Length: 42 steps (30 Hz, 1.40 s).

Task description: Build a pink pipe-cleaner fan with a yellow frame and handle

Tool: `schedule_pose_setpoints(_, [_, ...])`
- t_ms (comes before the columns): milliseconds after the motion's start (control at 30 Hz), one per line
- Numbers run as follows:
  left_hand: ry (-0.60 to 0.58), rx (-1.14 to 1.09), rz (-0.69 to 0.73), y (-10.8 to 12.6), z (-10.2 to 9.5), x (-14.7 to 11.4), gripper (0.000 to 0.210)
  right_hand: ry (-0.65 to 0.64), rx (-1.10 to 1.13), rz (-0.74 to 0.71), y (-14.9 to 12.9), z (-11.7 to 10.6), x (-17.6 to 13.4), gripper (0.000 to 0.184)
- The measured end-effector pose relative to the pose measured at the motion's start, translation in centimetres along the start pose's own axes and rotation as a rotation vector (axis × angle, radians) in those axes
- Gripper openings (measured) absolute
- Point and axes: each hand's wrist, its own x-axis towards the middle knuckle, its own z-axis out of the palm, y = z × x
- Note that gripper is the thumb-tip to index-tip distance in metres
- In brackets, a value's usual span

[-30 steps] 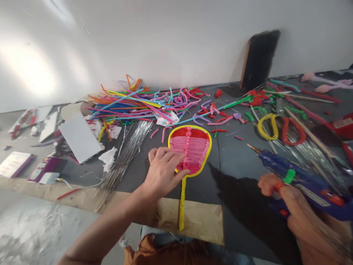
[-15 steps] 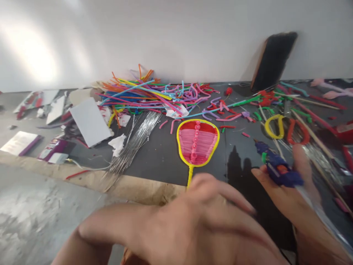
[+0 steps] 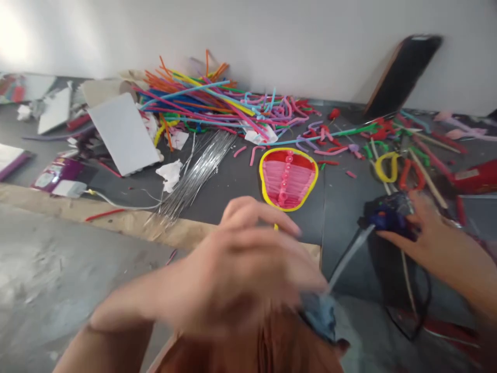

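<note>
My right hand (image 3: 446,243) is closed around a dark blue glue gun (image 3: 388,217) low over the right of the table. A clear glue stick (image 3: 351,254) juts out of the gun toward me. My left hand (image 3: 248,259), smeared by motion, hovers at the front edge of the table, its fingers bent and apart, with nothing seen in them. Just beyond it lies a pink and red pipe-cleaner fan (image 3: 272,181) with a yellow rim and a line of pink beads down its middle. The left hand covers most of the fan's yellow handle.
Colourful pipe cleaners (image 3: 202,103) are heaped at the back, with thin metal wires (image 3: 198,173) before them. A phone (image 3: 404,77) leans on the wall. Scissors with yellow and orange handles (image 3: 388,168) lie right, a white box (image 3: 122,134) left. A black cord (image 3: 425,311) loops near my right arm.
The glue gun in my right hand has turned, its clear stick now pointing toward me, and sits lower over the table. My left hand has shifted left. The view has tilted.
</note>
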Motion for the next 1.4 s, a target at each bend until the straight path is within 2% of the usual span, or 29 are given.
schedule_pose_setpoints(33, [-0.059, -0.072, 0.076, -1.2, 0.4, 1.1, 0.024, 0.003, -0.009, -0.080, -0.1, -0.5, 0.0, 0.086])
schedule_pose_setpoints(100, [-0.023, -0.035, 0.022, -3.5, 2.0, 3.1, 0.019, 0.092, 0.009, -0.244, -1.2, -1.6, 0.0, 0.063])
schedule_pose_setpoints(133, [-0.054, 0.004, -0.006, -4.6, 3.1, 4.0, 0.019, 0.153, 0.048, -0.300, -2.4, -2.0, 0.0, 0.053])
schedule_pose_setpoints(200, [-0.070, 0.061, -0.034, -6.2, 5.2, 5.5, 0.021, 0.234, 0.197, -0.309, -5.6, -2.5, 0.2, 0.041])
schedule_pose_setpoints(267, [-0.089, 0.082, -0.051, -7.1, 6.9, 6.4, 0.021, 0.110, 0.363, -0.394, -9.5, -2.2, 0.8, 0.033])
schedule_pose_setpoints(333, [-0.111, 0.069, -0.054, -7.5, 8.0, 6.9, 0.020, 0.037, 0.420, -0.490, -12.9, -1.3, 1.7, 0.029])
schedule_pose_setpoints(400, [-0.125, 0.050, -0.067, -7.7, 8.6, 7.0, 0.020, 0.001, 0.400, -0.559, -15.2, -0.1, 2.9, 0.025])
schedule_pose_setpoints(467, [-0.133, 0.037, -0.092, -7.8, 8.8, 7.0, 0.019, -0.024, 0.361, -0.601, -16.4, 1.0, 3.9, 0.023])
schedule_pose_setpoints(667, [-0.129, -0.007, -0.125, -8.3, 9.2, 7.2, 0.014, -0.001, 0.348, -0.626, -16.8, 2.6, 5.1, 0.017])
schedule_pose_setpoints(1167, [-0.121, -0.127, -0.175, -8.4, 9.3, 7.6, 0.009, 0.043, 0.424, -0.692, -16.7, 3.3, 5.5, 0.016])
schedule_pose_setpoints(1400, [-0.114, -0.132, -0.185, -8.4, 9.4, 7.8, 0.007, 0.042, 0.415, -0.660, -16.8, 3.3, 5.6, 0.015])
